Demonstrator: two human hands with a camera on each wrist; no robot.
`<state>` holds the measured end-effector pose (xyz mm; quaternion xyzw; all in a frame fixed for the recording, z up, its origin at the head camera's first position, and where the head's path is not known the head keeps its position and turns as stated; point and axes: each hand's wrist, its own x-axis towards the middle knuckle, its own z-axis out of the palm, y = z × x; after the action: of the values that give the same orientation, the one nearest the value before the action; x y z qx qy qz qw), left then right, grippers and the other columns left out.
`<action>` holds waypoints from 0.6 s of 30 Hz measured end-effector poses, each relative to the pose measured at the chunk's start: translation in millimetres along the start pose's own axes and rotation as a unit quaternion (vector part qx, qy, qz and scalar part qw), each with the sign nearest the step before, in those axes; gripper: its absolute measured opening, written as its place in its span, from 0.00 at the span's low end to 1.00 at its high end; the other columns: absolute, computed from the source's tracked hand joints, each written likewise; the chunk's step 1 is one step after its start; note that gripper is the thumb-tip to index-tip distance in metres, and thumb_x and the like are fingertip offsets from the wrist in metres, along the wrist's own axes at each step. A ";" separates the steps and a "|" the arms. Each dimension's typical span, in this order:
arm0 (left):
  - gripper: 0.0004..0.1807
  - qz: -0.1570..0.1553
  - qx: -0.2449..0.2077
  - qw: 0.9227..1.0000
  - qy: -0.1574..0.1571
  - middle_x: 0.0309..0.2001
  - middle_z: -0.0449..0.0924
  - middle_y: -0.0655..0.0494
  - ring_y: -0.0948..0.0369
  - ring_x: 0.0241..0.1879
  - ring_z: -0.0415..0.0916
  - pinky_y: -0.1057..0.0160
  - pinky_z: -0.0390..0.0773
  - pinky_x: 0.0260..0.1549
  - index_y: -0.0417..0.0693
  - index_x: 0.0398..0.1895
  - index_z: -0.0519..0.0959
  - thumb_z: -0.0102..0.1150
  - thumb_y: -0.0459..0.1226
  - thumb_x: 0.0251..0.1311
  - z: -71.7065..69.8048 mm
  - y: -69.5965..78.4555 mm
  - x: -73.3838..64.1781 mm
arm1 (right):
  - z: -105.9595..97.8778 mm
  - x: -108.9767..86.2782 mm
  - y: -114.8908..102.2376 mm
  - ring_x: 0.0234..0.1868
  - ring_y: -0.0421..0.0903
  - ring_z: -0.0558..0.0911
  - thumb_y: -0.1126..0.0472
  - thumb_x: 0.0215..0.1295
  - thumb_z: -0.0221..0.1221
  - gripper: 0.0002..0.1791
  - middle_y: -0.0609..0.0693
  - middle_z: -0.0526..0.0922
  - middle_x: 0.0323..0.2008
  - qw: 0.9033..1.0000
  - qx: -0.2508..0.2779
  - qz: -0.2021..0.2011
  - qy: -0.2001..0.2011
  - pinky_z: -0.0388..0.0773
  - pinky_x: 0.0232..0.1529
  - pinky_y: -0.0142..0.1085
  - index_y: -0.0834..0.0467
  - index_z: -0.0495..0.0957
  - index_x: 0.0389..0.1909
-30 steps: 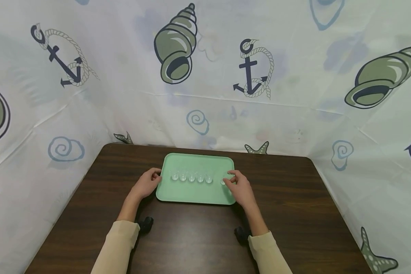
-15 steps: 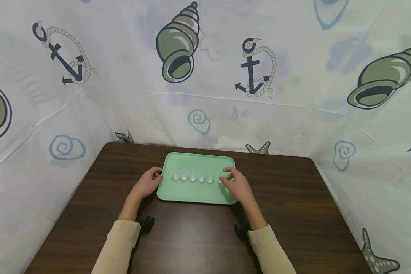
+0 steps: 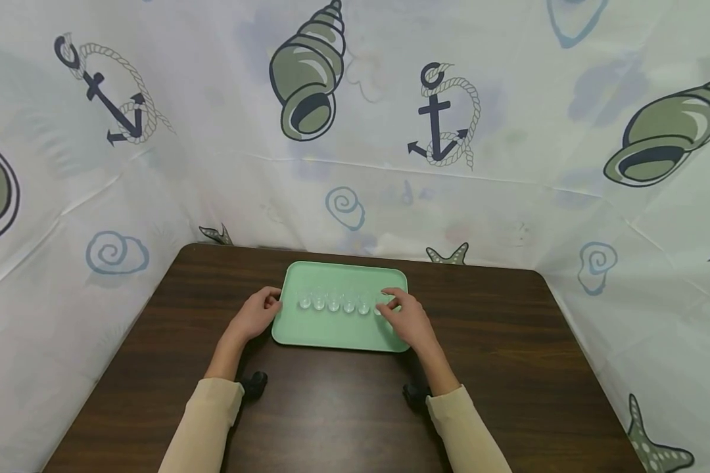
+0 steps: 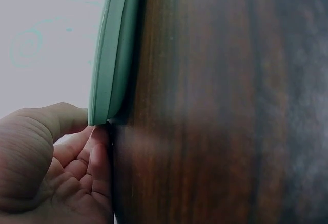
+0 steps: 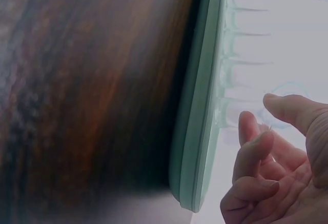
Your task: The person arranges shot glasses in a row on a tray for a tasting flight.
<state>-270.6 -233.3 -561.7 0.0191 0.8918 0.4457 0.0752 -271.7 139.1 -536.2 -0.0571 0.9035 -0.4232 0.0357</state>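
A mint-green tray (image 3: 337, 332) lies on the dark wooden table (image 3: 331, 407). Several small clear cups (image 3: 334, 303) stand in a row across its middle. My left hand (image 3: 272, 303) grips the tray's left rim, thumb on top and fingers under it; the left wrist view shows the tray rim (image 4: 110, 55) and the left hand (image 4: 77, 147) from the side. My right hand (image 3: 386, 303) pinches one more clear cup (image 3: 380, 309) just right of the row's end. In the right wrist view the fingertips (image 5: 249, 131) close on that cup (image 5: 230, 112) above the tray rim (image 5: 202, 106).
A white curtain (image 3: 355, 164) printed with anchors, shells and starfish walls the table on three sides. Bare dark wood surrounds the tray. Black wrist cameras (image 3: 253, 383) sit under both beige sleeves.
My right hand has slid the pinched cup left and slightly away, closer to the end of the row. The left hand stays on the tray rim.
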 end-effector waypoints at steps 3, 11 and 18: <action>0.25 0.000 0.002 1.000 0.000 0.52 0.77 0.40 0.49 0.48 0.75 0.52 0.76 0.49 0.33 0.75 0.69 0.49 0.38 0.84 0.5 0.2 -0.1 | 0.5 -0.7 0.0 0.29 0.46 0.78 0.48 0.77 0.65 0.27 0.50 0.87 0.43 1.000 0.002 -0.001 -0.001 0.73 0.31 0.41 0.51 0.79 0.72; 0.26 0.003 0.007 1.000 -0.007 0.52 0.77 0.40 0.49 0.49 0.76 0.51 0.76 0.49 0.34 0.76 0.69 0.49 0.39 0.84 1.1 0.0 2.6 | 0.6 -4.0 0.7 0.31 0.46 0.79 0.49 0.77 0.65 0.27 0.50 0.87 0.43 1.000 0.000 0.004 0.000 0.73 0.31 0.41 0.51 0.78 0.72; 0.26 0.003 0.012 1.000 -0.014 0.53 0.77 0.40 0.49 0.50 0.76 0.51 0.76 0.49 0.34 0.76 0.69 0.49 0.39 0.84 1.9 1.5 4.9 | -4.0 -5.9 5.4 0.34 0.45 0.80 0.50 0.77 0.66 0.29 0.52 0.87 0.45 1.000 -0.002 0.015 -0.023 0.76 0.35 0.41 0.51 0.75 0.75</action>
<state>-275.2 -230.4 -562.2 0.0295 0.8958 0.4350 0.0862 -266.7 146.3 -537.8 -0.0535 0.9039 -0.4197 0.0630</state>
